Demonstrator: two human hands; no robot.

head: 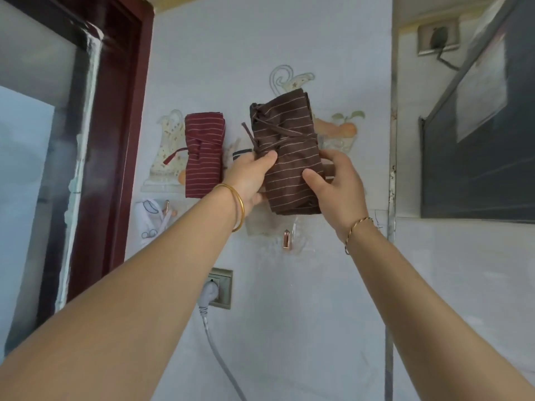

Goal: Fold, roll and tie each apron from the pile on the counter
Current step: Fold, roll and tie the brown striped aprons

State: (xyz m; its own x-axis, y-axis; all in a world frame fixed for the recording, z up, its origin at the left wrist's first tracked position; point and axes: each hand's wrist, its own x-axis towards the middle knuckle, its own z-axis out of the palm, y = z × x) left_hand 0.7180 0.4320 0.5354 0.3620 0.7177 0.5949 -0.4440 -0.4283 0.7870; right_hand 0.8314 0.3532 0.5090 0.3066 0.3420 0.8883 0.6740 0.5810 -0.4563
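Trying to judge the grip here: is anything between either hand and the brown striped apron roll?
Nothing visible. The left hand grips the brown apron roll at its left edge, thumb on the front; the right hand holds its right edge, thumb on the front too. The red apron roll is left of it, apart.

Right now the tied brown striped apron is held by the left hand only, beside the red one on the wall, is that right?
No, both hands hold it. The head view shows the left hand and the right hand each gripping the tied brown striped apron, beside the red apron on the wall.
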